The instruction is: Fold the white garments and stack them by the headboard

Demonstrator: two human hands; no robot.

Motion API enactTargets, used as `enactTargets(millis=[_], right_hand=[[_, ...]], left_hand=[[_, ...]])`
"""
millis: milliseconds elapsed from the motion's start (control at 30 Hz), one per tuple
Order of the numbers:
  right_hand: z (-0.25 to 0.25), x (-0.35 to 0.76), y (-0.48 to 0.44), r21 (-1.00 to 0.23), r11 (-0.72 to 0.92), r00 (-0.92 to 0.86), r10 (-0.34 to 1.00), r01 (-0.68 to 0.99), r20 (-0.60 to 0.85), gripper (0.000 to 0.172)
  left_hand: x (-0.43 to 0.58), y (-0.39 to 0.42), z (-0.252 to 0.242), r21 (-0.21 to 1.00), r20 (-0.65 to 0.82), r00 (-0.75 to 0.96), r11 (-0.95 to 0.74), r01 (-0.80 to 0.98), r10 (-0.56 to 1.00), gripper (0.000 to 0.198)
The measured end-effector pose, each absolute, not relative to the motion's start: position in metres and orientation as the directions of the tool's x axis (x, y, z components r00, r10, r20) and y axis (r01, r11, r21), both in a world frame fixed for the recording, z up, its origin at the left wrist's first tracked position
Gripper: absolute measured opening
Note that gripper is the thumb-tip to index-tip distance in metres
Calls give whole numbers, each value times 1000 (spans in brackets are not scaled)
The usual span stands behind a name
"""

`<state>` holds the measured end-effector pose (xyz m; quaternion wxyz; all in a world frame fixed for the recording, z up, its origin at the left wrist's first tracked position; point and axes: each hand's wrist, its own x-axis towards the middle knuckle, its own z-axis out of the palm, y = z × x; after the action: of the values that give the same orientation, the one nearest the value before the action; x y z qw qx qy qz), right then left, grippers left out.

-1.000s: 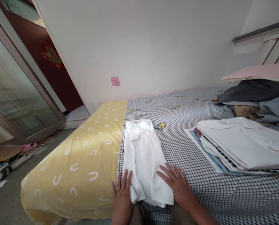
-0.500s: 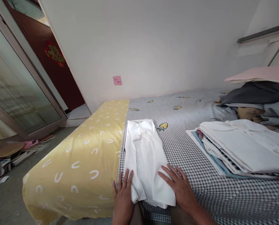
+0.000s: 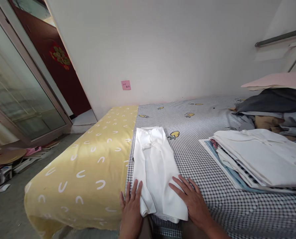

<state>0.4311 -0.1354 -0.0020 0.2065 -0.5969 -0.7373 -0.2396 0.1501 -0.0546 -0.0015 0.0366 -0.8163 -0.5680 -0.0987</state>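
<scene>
A white garment (image 3: pixel 159 172), folded into a long narrow shape, lies flat on the checkered bedsheet (image 3: pixel 195 156). Its far end shows a bunched, collar-like part, and its near edge reaches the front of the bed. My left hand (image 3: pixel 132 204) rests at the garment's near left side, fingers stretched out and slightly spread. On the near right side, my right hand (image 3: pixel 191 199) lies with fingers spread, the fingertips on the white cloth. Neither hand grips anything.
A stack of folded clothes (image 3: pixel 259 159), white on top, lies to the right. Behind it is a heap of dark and grey clothing (image 3: pixel 274 103) topped by something pink. A yellow sheet (image 3: pixel 88 172) covers the bed's left part. Assorted items (image 3: pixel 11 162) lie on the floor at far left.
The view has shifted slightly, so everything sits a little further right. Both hands and the garment keep their places relative to each other.
</scene>
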Motion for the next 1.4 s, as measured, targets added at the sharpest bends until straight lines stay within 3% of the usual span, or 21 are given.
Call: enactTargets(millis=[1067, 1400], right_hand=[[-4, 432, -137, 112, 163, -197, 779, 980, 595, 56], [-4, 432, -137, 125, 159, -202, 784, 979, 586, 57]], left_hand=[[153, -57, 6, 66, 130, 327, -337, 939, 936, 76], [154, -59, 7, 33, 179, 333, -344, 939, 926, 73]])
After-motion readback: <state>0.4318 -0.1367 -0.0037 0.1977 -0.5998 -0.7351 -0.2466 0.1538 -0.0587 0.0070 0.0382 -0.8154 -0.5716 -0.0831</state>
